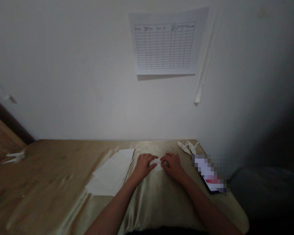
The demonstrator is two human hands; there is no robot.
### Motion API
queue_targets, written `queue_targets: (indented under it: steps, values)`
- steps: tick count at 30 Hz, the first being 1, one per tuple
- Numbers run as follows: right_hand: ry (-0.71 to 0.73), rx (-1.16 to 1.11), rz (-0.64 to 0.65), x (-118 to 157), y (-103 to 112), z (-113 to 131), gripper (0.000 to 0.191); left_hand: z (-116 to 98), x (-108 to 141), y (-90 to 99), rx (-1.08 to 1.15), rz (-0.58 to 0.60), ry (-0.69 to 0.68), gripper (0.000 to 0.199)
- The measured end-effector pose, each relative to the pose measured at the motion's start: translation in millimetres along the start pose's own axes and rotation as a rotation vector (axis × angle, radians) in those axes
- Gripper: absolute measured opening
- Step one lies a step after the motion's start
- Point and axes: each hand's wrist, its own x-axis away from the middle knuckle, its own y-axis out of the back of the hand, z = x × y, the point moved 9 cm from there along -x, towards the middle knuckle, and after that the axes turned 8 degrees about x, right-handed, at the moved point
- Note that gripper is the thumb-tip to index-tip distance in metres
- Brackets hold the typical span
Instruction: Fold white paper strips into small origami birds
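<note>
A small piece of white paper [158, 167] lies low over the tabletop, between my two hands. My left hand [145, 164] holds its left side with thumb and fingers bent around it. On the opposite side, my right hand [172, 165] has its curled fingers and thumb on the paper. A dark line, perhaps a fold or slit, shows near the paper's middle; the fingertips cover part of its edges. Left of my left hand rests a fanned stack of white paper sheets [110, 174], some with torn perforated edges.
A shiny tan cloth [159, 205] covers the table. Folded paper shapes [188, 147] sit at the back right, and a phone [208, 173] with a lit, pixelated screen is at the right edge. More paper [14, 157] lies far left. A printed table sheet [165, 45] hangs on the wall.
</note>
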Motion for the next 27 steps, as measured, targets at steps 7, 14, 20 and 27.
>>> queue_targets:
  steps: [7,14,20,27]
  values:
    - [-0.02,0.034,0.005,-2,-4,0,0.027,-6,1,-0.3,-0.041,-0.01,0.008,0.023]
    - [-0.035,-0.004,0.016,-3,-9,-4,0.028,1,-1,0.4,-0.053,-0.042,0.066,0.021]
    - [-0.038,0.006,0.007,-3,-11,-6,0.029,1,-1,1.9,-0.06,-0.061,0.055,0.02]
    - [-0.037,0.041,-0.007,-2,-11,-4,0.028,0,0,5.3,-0.045,-0.052,0.103,0.022]
